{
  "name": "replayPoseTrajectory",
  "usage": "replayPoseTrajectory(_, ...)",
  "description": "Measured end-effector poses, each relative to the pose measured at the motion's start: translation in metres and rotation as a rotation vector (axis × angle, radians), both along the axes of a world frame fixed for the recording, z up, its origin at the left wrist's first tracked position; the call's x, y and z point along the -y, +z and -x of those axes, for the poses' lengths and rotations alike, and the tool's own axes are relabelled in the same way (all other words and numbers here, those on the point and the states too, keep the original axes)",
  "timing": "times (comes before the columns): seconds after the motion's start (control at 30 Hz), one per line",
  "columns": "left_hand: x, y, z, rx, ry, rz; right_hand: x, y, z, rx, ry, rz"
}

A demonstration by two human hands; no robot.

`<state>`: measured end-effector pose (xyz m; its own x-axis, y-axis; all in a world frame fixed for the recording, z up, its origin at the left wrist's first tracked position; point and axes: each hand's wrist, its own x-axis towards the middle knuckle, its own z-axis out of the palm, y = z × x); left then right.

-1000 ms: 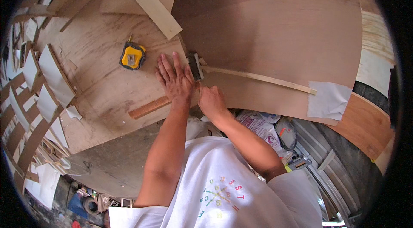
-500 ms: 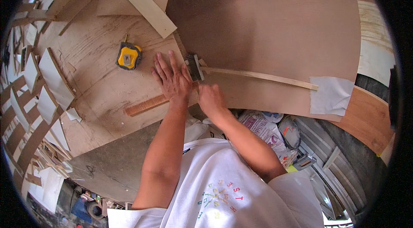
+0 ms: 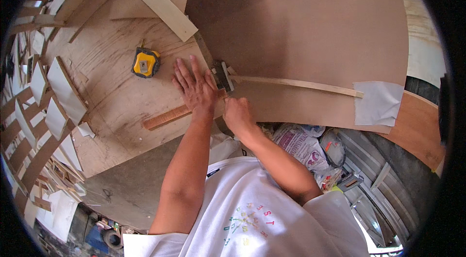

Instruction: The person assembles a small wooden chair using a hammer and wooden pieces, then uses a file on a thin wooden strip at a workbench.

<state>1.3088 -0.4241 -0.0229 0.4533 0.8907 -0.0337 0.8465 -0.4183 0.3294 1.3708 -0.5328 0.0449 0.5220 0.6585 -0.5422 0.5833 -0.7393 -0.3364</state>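
The person's white shirt [image 3: 233, 208] fills the lower middle of the frame, and beyond it printed bags [image 3: 298, 145] sit just below the near edge of a large brown board [image 3: 315, 34]. At the centre, the right hand [image 3: 238, 115] is clenched, close to the right end of a reddish-brown strip [image 3: 165, 117]; whether anything is inside the fist cannot be told. The left hand [image 3: 195, 87] lies flat with fingers spread, its heel across that strip, which slants along the near part of the counter [image 3: 111, 111], not far from its front edge. Just above the fist, beside the brown board's left edge, sits a dark block with a pale side [image 3: 223, 76]. From there a thin stick [image 3: 301, 85] runs rightward over the board to a pale sheet [image 3: 378, 104] near its right rim. Plain counter surface separates the left fingertips from a yellow and black tape measure [image 3: 144, 63]. White-faced offcuts [image 3: 68, 89] crowd the counter's left side, and at the upper left a pale plank [image 3: 155, 2] slants toward the counter's right edge.
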Motion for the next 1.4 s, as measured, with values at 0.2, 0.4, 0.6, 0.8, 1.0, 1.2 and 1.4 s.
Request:
replayPoseTrajectory(0.2, -0.002, -0.001, 0.0, 0.066, 0.021, -0.04, 0.013, 0.017, 0.001, 0.022, 0.039, -0.114)
replayPoseTrajectory(0.4, -0.003, -0.004, 0.0, 0.014, 0.001, -0.046, 0.003, 0.0, -0.001, 0.002, -0.089, -0.167)
replayPoseTrajectory(0.6, 0.0, -0.002, -0.001, 0.07, -0.005, -0.052, 0.004, -0.023, -0.001, 0.002, -0.111, -0.21)
replayPoseTrajectory(0.8, 0.001, 0.003, -0.001, 0.022, -0.006, -0.02, 0.002, -0.017, 0.003, 0.081, -0.113, -0.244)
replayPoseTrajectory(1.0, 0.001, 0.002, 0.0, -0.007, -0.031, -0.014, 0.02, -0.001, 0.008, -0.022, -0.08, -0.055)
replayPoseTrajectory(1.2, -0.001, 0.002, 0.001, 0.063, -0.016, -0.096, 0.023, 0.014, -0.01, -0.157, -0.388, -0.089)
replayPoseTrajectory(1.4, -0.004, -0.001, -0.001, 0.093, 0.097, -0.047, 0.014, -0.046, -0.004, -0.392, -0.713, -0.481)
